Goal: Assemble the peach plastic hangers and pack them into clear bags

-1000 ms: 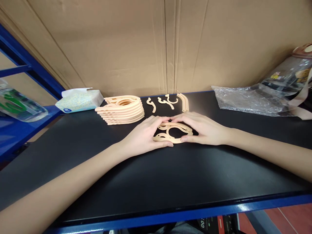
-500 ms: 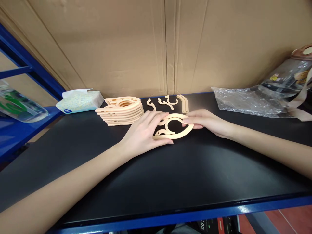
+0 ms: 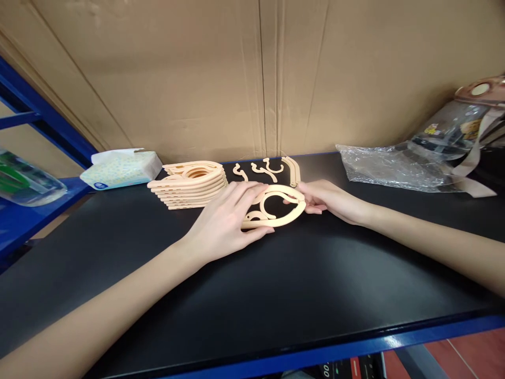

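Observation:
A cream plastic folding hanger, folded into a leaf shape with a round opening, is held just above the black table. My left hand grips its left part, fingers over the far side and thumb along the near side. At the hinged right end, my right hand has its fingers curled around and partly under the hanger, with the thumb by the joint. Behind my left hand stands a stack of similar folded hangers. Loose hook pieces and curved arm pieces lie beyond the held hanger.
A tissue pack sits at the back left, near a clear bottle on the blue rack. To the right are a clear plastic bag and a strapped jug. Cardboard forms the back wall. The black table has a blue front edge.
The view has shifted slightly. My right thumb has slid off the hanger's top face toward its far right edge, uncovering the hinged end. My left hand keeps its hold.

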